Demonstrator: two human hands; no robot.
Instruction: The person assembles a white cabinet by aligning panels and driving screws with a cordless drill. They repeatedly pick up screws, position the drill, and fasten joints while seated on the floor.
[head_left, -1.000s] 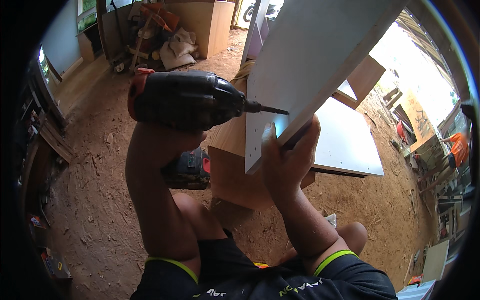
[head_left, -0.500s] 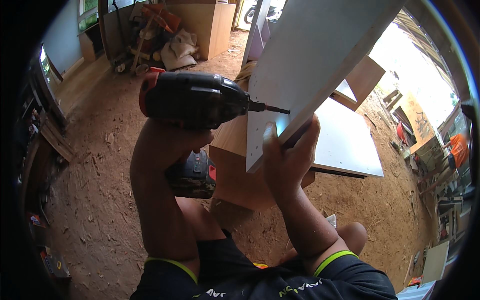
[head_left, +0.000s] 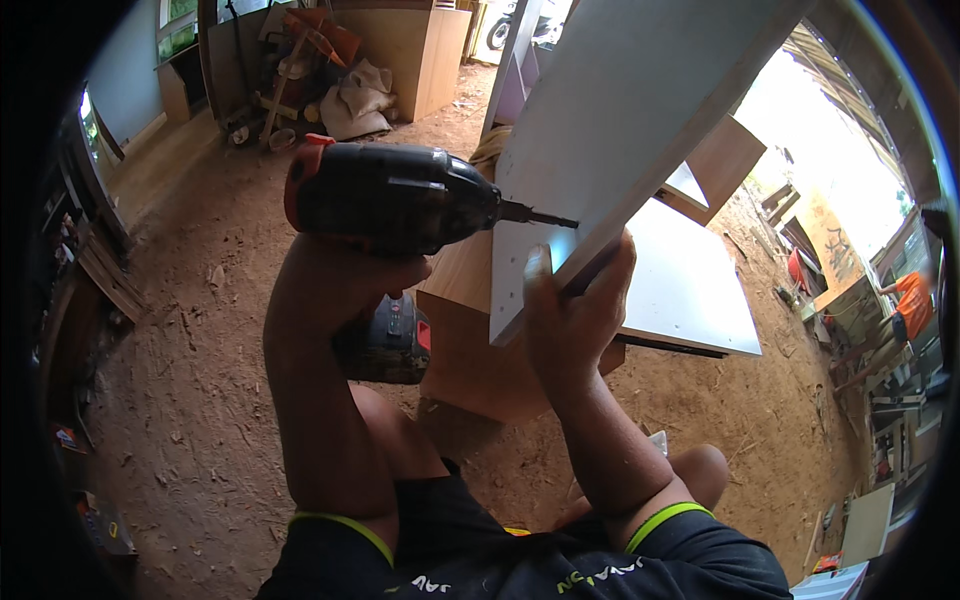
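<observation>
My left hand (head_left: 375, 272) is wrapped round the handle of a black and red cordless drill (head_left: 385, 198), held sideways. Its long thin bit (head_left: 540, 216) points right, and the tip meets the face of a tall white panel (head_left: 610, 120) near its right edge. The drill's light makes a bluish spot beside the tip. Gripping that same edge lower down is my right hand (head_left: 578, 320), thumb on the face and fingers behind. The panel leans up and away from me, with several small holes near its lower left edge.
Behind the panel stand a wood-coloured box (head_left: 470, 375) and a flat white board (head_left: 690, 285). A pale sack (head_left: 358, 100) lies by a wooden cabinet (head_left: 440, 65) at the back. Far right, a person in an orange shirt (head_left: 912, 305) is near planks. The floor is bare earth.
The drill's rear has shifted slightly right and its battery end a little upward. The bit tip stays at the panel, and my right hand keeps its grip.
</observation>
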